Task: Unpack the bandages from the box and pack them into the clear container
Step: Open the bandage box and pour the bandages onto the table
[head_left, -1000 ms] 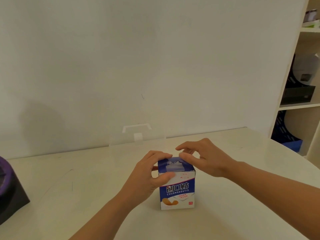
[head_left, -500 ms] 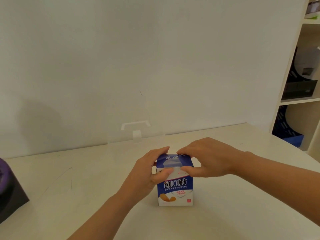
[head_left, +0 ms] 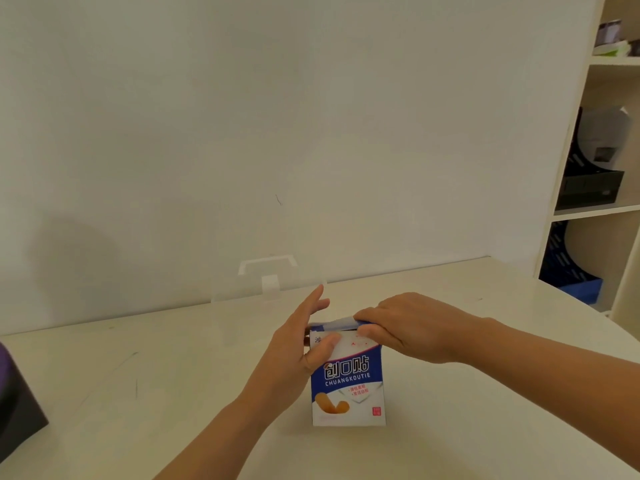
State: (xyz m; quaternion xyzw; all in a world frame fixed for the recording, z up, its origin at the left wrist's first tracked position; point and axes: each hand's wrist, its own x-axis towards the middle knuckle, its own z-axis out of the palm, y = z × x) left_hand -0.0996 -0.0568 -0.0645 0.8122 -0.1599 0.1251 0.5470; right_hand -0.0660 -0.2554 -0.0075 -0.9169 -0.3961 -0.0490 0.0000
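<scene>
My right hand (head_left: 408, 327) pinches the flap (head_left: 336, 323) of the box (head_left: 349, 386); my left hand (head_left: 294, 344), fingers (head_left: 313, 301) straight, braces it (thumb on front). I'd lift gently, box kept planted.

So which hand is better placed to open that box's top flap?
The right hand, I'd say: its fingers and thumb pinch the top flap of the box. The left hand merely braces the box's side, thumb on the front, fingers straight.
</scene>
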